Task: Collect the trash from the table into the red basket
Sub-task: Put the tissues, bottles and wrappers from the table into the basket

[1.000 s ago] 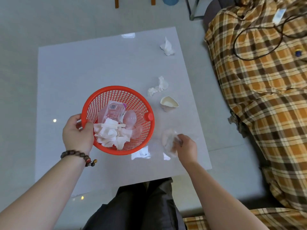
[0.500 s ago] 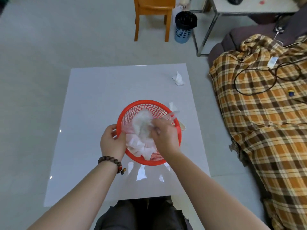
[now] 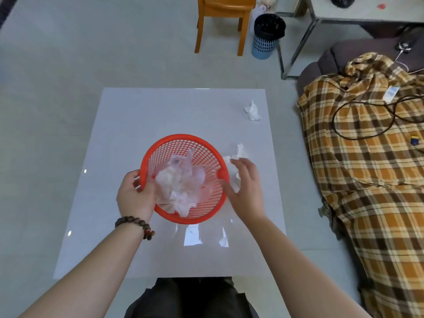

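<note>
The left hand is closed on the near-left rim of the red basket, thumb inside the rim and fingers outside it. A bead bracelet sits on the left wrist. The right hand is open, fingers spread, and grips nothing; it hovers just beside the basket's right rim. Its fingertips overlap a crumpled tissue in the view; whether they touch it cannot be told.

The basket stands on the white surface, near its middle. It contains crumpled white tissues and a clear plastic bag; the number of pieces inside cannot be counted.

Count on the surface outside the basket: two crumpled tissues. One lies just right of the basket under the right hand. A second tissue lies well apart, near the far right corner. A white item partly hidden behind the right hand cannot be identified.
</note>
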Demonstrator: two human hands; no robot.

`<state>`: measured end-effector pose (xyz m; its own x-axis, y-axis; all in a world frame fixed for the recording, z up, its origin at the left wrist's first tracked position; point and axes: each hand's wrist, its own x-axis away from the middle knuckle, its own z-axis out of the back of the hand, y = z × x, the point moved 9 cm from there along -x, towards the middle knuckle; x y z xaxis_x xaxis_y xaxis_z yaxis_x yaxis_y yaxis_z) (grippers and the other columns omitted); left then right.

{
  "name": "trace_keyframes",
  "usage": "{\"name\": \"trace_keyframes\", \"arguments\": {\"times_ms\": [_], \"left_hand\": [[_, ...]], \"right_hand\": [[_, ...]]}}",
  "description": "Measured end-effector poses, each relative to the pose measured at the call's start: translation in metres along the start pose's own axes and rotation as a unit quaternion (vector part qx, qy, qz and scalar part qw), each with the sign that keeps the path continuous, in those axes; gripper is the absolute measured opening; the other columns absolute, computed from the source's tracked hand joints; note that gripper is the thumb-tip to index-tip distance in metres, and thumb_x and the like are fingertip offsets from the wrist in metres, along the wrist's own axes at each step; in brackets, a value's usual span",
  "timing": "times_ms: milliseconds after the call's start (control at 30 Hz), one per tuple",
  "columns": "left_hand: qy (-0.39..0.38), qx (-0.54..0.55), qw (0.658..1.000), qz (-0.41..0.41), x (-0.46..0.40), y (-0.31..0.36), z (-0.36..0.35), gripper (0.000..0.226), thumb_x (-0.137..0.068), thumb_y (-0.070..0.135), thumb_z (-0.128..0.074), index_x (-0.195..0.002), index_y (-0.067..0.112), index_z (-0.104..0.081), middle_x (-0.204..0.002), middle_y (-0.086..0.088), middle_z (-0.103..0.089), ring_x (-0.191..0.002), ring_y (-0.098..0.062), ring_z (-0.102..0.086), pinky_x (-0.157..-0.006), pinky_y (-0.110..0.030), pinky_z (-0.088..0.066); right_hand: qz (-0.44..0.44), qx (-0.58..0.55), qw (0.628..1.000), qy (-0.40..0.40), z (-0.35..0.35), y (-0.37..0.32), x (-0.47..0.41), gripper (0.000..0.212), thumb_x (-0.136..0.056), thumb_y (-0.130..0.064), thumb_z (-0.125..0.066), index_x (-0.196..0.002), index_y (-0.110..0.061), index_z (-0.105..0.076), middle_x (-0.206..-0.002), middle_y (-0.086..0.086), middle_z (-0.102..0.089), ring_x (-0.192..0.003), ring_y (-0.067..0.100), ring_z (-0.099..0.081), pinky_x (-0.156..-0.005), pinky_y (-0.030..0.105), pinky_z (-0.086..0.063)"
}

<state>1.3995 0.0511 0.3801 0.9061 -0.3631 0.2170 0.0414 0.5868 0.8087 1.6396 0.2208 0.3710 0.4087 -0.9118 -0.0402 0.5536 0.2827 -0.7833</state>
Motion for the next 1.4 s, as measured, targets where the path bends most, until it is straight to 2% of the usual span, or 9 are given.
{"name": "trace_keyframes", "arguments": {"times_ms": [67,167,400,567,733,933,1100,1200,1400], "left_hand": [[0.027,-0.016,1.0,0.002,-0.006,-0.007,0.008,0.018,-0.087,0.023,-0.062,-0.105,0.02,-0.061,-0.1,0.003,-0.062,-0.086,-0.014,-0.057,-0.07,-0.027,-0.045],[0.047,-0.03,0.998,0.02,-0.013,-0.023,0.015,0.022,-0.086,0.024,-0.063,-0.107,0.019,-0.062,-0.102,0.002,-0.063,-0.089,-0.016,-0.058,-0.075,-0.032,-0.048],[0.072,-0.032,0.997,0.014,-0.015,-0.049,0.015,0.014,-0.084,0.031,-0.065,-0.098,0.03,-0.061,-0.092,0.005,-0.066,-0.086,-0.018,-0.063,-0.069,-0.03,-0.05],[0.068,-0.032,0.997,0.031,-0.011,-0.068,0.012,0.016,-0.084,0.034,-0.067,-0.098,0.032,-0.06,-0.092,0.009,-0.066,-0.086,-0.018,-0.065,-0.071,-0.037,-0.053],[0.066,-0.024,0.996,0.047,-0.001,-0.065,0.013,0.014,-0.085,0.022,-0.064,-0.098,0.027,-0.062,-0.093,0.002,-0.066,-0.087,-0.022,-0.064,-0.073,-0.036,-0.051],[0.032,-0.009,0.999,0.034,0.005,-0.028,0.01,0.015,-0.087,0.015,-0.062,-0.099,0.023,-0.06,-0.097,-0.005,-0.066,-0.088,-0.026,-0.063,-0.075,-0.034,-0.051],[0.009,0.019,1.0,0.016,0.011,-0.001,0.013,0.019,-0.088,0.02,-0.062,-0.107,0.018,-0.062,-0.1,-0.003,-0.066,-0.092,-0.023,-0.063,-0.076,-0.036,-0.053],[0.005,0.03,0.999,-0.011,0.015,0.014,0.022,0.015,-0.089,0.021,-0.06,-0.104,0.022,-0.061,-0.098,0.002,-0.064,-0.087,-0.012,-0.061,-0.067,-0.024,-0.048],[-0.017,0.033,0.998,-0.053,0.02,0.028,0.036,0.011,-0.092,0.021,-0.057,-0.102,0.024,-0.059,-0.096,0.003,-0.066,-0.087,-0.014,-0.063,-0.073,-0.031,-0.055]], "right_hand": [[-0.069,0.03,0.997,0.032,0.012,0.049,-0.002,0.05,-0.084,-0.027,-0.068,-0.13,-0.018,-0.05,-0.141,0.006,-0.041,-0.13,0.022,-0.038,-0.107,0.036,-0.037],[-0.149,0.101,0.983,-0.03,-0.001,0.117,-0.008,0.059,-0.084,-0.031,-0.067,-0.137,-0.023,-0.042,-0.149,0.004,-0.03,-0.136,0.025,-0.028,-0.109,0.036,-0.033],[-0.156,0.202,0.947,-0.197,-0.07,0.194,-0.042,0.076,-0.085,-0.024,-0.065,-0.146,-0.034,-0.022,-0.158,0.001,-0.01,-0.142,0.028,-0.017,-0.112,0.044,-0.03],[-0.148,0.171,0.952,-0.205,-0.091,0.207,-0.054,0.063,-0.085,0.0,-0.049,-0.139,-0.031,-0.038,-0.144,0.001,-0.037,-0.126,0.026,-0.037,-0.092,0.034,-0.041],[-0.101,0.044,0.987,-0.12,-0.061,0.142,-0.062,0.051,-0.087,-0.004,-0.052,-0.133,-0.027,-0.046,-0.128,0.001,-0.048,-0.113,0.026,-0.051,-0.088,0.03,-0.043],[0.076,-0.095,0.991,-0.053,-0.013,-0.026,-0.049,0.05,-0.086,-0.01,-0.061,-0.128,-0.034,-0.048,-0.117,-0.01,-0.05,-0.1,-0.012,-0.046,-0.084,-0.003,-0.031],[0.138,-0.077,0.974,-0.16,-0.035,-0.101,-0.014,0.054,-0.082,-0.003,-0.059,-0.129,-0.028,-0.051,-0.128,-0.004,-0.053,-0.119,0.013,-0.048,-0.097,0.023,-0.041],[0.139,0.037,0.96,-0.24,-0.073,-0.107,0.007,0.052,-0.088,-0.009,-0.058,-0.134,-0.031,-0.046,-0.138,-0.006,-0.047,-0.122,0.019,-0.046,-0.089,0.034,-0.05],[0.136,0.173,0.933,-0.286,-0.112,-0.11,0.028,0.066,-0.088,-0.013,-0.061,-0.141,-0.038,-0.03,-0.153,-0.003,-0.03,-0.134,0.023,-0.039,-0.084,0.033,-0.054]]}}
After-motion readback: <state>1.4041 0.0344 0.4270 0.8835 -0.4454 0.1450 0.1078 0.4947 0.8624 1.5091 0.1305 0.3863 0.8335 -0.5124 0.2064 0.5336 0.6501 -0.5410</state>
